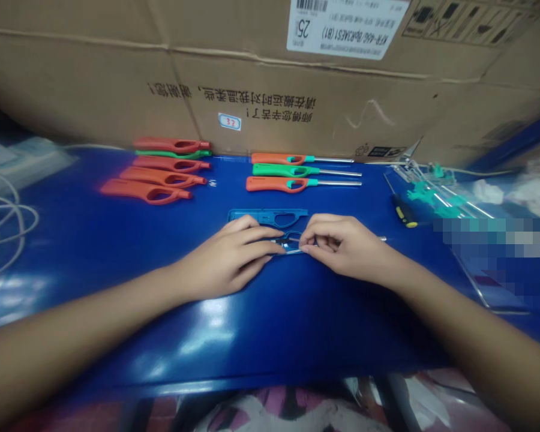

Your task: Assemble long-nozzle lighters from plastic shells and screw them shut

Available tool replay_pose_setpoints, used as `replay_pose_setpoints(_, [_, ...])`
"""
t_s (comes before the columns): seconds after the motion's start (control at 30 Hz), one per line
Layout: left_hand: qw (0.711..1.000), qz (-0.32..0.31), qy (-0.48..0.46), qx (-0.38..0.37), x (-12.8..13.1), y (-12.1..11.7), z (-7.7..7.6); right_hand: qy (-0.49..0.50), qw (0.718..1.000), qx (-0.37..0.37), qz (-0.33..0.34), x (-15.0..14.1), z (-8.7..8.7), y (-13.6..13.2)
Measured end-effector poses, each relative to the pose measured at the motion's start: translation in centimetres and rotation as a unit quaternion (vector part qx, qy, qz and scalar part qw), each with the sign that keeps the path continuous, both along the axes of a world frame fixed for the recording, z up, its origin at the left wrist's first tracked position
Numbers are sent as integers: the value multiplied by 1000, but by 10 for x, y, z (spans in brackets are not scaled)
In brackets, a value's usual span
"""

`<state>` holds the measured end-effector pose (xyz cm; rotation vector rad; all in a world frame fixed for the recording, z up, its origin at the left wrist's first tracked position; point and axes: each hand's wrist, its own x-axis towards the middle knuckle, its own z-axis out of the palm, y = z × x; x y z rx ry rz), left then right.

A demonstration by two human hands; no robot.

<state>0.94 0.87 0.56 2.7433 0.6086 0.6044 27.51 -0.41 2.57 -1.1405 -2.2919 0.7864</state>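
Side by side near the middle of the blue table, both my hands are at a blue lighter casing half (291, 234) with small parts in it. My left hand (234, 255) lies over its left end, fingers bent onto it and hiding much of it. The fingertips of my right hand (342, 245) are pinched together at its right side; a thin strand seems to run to them, but I cannot make out what they hold. A metal end shows beyond the right hand. Just behind lies another blue casing half (256, 216), inner side up.
Several orange, red and green lighter casings (162, 177) lie back left, and three assembled long lighters (281, 184) at back centre. A black-yellow screwdriver (404, 213), teal parts with metal tubes (436, 195) and white cable (15, 222) flank the table (252, 336). A cardboard box (117, 66) stands behind.
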Motion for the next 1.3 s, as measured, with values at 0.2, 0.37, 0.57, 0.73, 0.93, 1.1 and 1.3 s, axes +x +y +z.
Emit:
replay_pose_setpoints(0.2, [1000, 1, 3, 2, 0, 0, 0, -9, 1000, -17, 4, 2, 0, -1])
replay_pose_setpoints(0.37, [1000, -2, 8, 7, 0, 0, 0, -22, 999, -33, -5, 1, 2, -2])
replay_pose_setpoints(0.57, [1000, 0, 9, 5, 0, 0, -1, -33, 999, -21, 13, 3, 3, -1])
replay_pose_setpoints(0.73, [1000, -1, 14, 8, 0, 0, -1, -45, 999, -6, 27, 3, 4, -1])
replay_pose_setpoints(0.93, [1000, 1, 24, 10, 0, 0, 0, -65, 997, 23, 32, 2, 6, -3])
replay_pose_setpoints(1.1, [999, 4, 30, 14, 0, 0, 1, -61, 998, 25, 10, -1, 6, -3])
replay_pose_setpoints(1.3, [999, 6, 26, 27, 1, -1, 1, -46, 999, -2, -5, -1, 7, -3])
